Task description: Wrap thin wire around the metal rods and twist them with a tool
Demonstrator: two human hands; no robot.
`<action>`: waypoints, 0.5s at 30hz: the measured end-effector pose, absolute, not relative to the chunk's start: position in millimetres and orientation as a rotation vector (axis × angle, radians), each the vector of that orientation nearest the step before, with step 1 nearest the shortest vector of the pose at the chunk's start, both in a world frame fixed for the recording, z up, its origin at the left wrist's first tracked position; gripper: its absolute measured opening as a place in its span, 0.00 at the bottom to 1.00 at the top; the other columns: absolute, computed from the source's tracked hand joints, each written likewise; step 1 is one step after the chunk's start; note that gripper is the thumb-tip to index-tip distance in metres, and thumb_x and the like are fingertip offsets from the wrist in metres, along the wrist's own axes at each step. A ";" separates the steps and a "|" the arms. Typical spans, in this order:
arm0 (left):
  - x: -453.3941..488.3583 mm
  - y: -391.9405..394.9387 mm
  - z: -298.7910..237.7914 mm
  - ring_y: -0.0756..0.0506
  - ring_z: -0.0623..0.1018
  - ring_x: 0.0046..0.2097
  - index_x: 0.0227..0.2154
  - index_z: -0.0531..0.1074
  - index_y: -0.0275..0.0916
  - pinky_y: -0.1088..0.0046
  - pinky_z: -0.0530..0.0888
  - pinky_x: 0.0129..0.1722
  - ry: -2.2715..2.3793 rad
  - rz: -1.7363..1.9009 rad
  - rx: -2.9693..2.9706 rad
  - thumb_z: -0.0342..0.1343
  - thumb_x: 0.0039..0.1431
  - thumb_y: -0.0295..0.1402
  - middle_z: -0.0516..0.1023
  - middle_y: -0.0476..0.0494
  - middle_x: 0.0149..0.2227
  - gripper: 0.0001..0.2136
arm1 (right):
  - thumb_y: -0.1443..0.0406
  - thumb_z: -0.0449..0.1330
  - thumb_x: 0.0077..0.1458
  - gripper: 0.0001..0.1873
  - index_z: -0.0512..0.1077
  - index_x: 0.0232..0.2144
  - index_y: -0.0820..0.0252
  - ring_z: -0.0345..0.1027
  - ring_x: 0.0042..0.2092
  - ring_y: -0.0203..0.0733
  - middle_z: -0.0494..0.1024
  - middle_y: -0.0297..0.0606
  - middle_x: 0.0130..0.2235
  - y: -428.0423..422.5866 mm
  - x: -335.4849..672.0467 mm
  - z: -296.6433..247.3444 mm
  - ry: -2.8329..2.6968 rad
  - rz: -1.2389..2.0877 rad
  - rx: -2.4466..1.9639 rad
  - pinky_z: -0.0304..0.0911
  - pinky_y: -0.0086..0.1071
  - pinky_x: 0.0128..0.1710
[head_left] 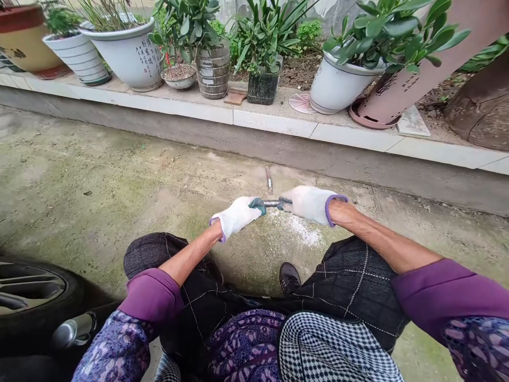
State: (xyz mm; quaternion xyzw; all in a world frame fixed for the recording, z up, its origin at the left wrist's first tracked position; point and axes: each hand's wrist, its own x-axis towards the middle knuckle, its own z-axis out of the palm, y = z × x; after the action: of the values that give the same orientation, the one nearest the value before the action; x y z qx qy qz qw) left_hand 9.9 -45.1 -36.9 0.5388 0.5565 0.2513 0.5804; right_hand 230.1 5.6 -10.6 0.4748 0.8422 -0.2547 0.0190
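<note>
Both my hands wear white knit gloves with purple cuffs and are stretched out over the concrete ground. My left hand (239,214) is closed on one end of a short threaded metal bolt (272,202). My right hand (310,203) is closed on the bolt's other end. The bolt lies level between the two hands, above a patch of white powder (304,231) on the ground. My knees in dark checked trousers frame the scene, and one dark shoe (289,277) shows below the hands.
A thin rod-like object (269,178) lies on the ground beyond the hands. A raised tiled ledge (274,123) carries several potted plants (131,50). A vehicle tyre (32,297) and a chrome pipe (73,330) sit at lower left.
</note>
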 end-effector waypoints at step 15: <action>5.9 -29.1 -22.2 0.56 0.53 0.14 0.31 0.70 0.37 0.79 0.52 0.13 0.968 1.003 0.865 0.60 0.51 0.32 0.56 0.60 0.15 0.06 | 0.55 0.55 0.60 0.14 0.72 0.35 0.61 0.55 0.19 0.31 0.66 0.31 0.23 8.6 201.8 27.9 2.498 -1.755 1.809 0.54 0.27 0.14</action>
State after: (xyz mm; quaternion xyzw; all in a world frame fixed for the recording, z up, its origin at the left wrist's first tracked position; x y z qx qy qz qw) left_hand 5.9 -29.1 -22.2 0.3854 0.4316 0.4472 0.6820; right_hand 201.8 8.6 27.9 0.4991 0.6895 -0.4843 -0.2022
